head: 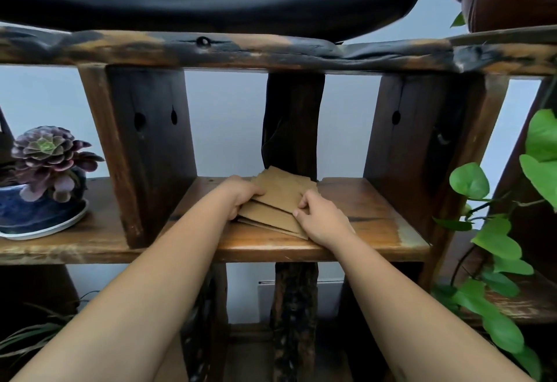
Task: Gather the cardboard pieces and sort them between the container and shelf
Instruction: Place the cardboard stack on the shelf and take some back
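Head view: left fingers [256, 192] under cardboard pieces [278, 200].

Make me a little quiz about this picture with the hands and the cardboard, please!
1. True or false: the cardboard pieces lie on the wooden shelf.
2. Which hand touches the stack's near right corner? A) left hand B) right hand
3. Fill in: the purple plant at the left grows in a ____ pot.

Key:
1. True. The stack rests flat on the shelf board.
2. B. The right hand is at the near right corner; the left hand is on the stack's left side.
3. Blue. The pot stands on a white saucer.
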